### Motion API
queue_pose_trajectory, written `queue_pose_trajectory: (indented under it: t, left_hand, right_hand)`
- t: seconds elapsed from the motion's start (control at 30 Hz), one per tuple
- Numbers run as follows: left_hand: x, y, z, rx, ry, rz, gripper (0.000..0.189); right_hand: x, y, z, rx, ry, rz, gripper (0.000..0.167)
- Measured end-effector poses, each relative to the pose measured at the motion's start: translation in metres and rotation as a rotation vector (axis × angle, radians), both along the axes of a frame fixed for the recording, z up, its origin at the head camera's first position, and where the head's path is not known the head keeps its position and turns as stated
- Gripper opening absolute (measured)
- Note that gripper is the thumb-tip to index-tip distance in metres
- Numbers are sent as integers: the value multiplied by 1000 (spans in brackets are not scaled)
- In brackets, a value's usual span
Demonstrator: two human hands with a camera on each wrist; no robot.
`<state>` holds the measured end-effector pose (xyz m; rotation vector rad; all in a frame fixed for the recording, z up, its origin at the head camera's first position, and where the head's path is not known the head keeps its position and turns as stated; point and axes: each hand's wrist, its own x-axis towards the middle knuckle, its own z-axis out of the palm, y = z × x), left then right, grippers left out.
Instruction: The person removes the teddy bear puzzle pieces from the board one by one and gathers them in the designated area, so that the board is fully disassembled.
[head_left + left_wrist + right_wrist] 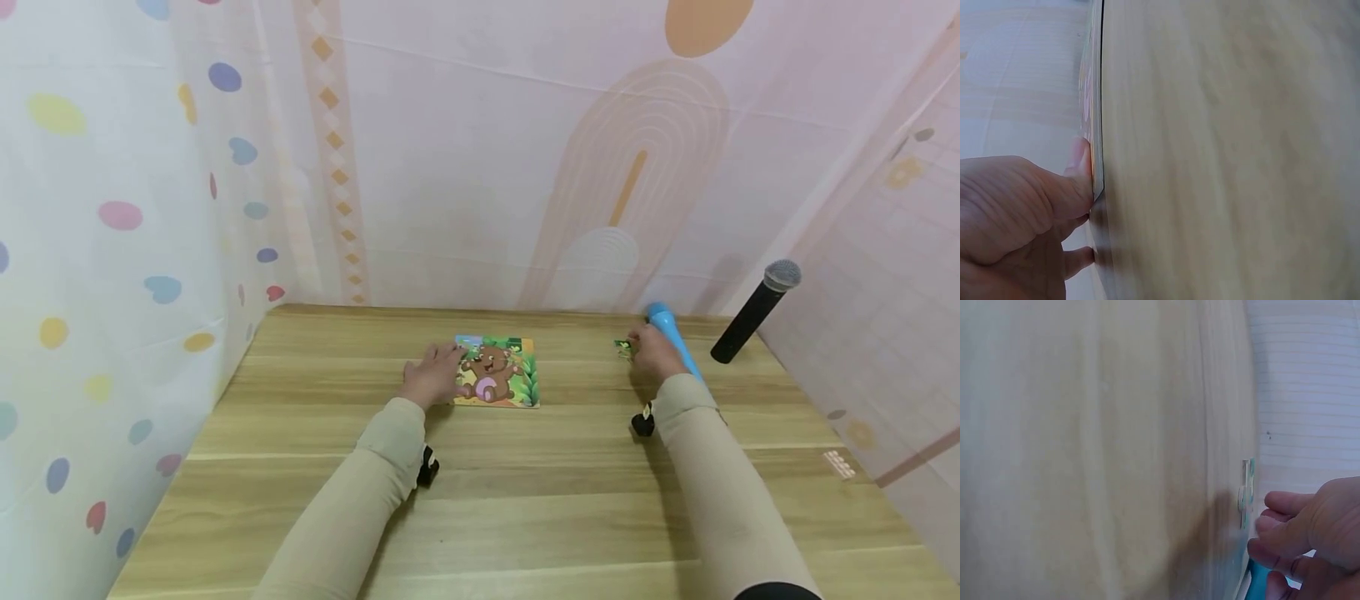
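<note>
The left hand (433, 375) reaches toward one o'clock and rests at the nine o'clock edge of one bear jigsaw board (495, 377), thumb on its face, fingers spread rather than clenched. The right hand (657, 353), angled toward eleven o'clock, lies well apart at the board's three o'clock; its fingers bend loosely with nothing seen between them. Just beside their tips, at nine o'clock, is a small green jigsaw piece (623, 348), possibly two overlapping; contact is unclear. Two microphones: one blue microphone (678, 340) at the right hand's one o'clock, one black microphone (750, 321) past it, between two and three.
</note>
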<state>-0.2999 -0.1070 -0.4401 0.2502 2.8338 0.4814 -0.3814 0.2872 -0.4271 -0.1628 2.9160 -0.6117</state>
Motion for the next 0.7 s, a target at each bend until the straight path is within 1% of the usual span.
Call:
queue_pose_trajectory:
  t: [0.03,0.1,0.17,0.27,0.4,0.53,0.7]
  left_hand:
    - [0,0,0,-1,1,0,82]
    - [1,0,1,-4,-1,3,82]
    - [1,0,2,-8,-4,5,82]
    - [2,1,3,-10,-9,-1,81]
    - [2,1,1,-15,-7,-11,81]
    - [2,1,0,-11,3,-7,80]
    - [2,1,2,-3,4,-2,80]
  right_hand:
    - [1,0,1,-6,-1,-2,62]
    - [2,0,2,-55,-16,-13,62]
    - [3,-1,2,-75,-14,-6,58]
    - [4,-2,1,-50,3,26,48]
    - [5,-1,-2,33,44,61,43]
    - [6,1,-2,40,57,65,42]
    - [8,3,-1,32,55,67,44]
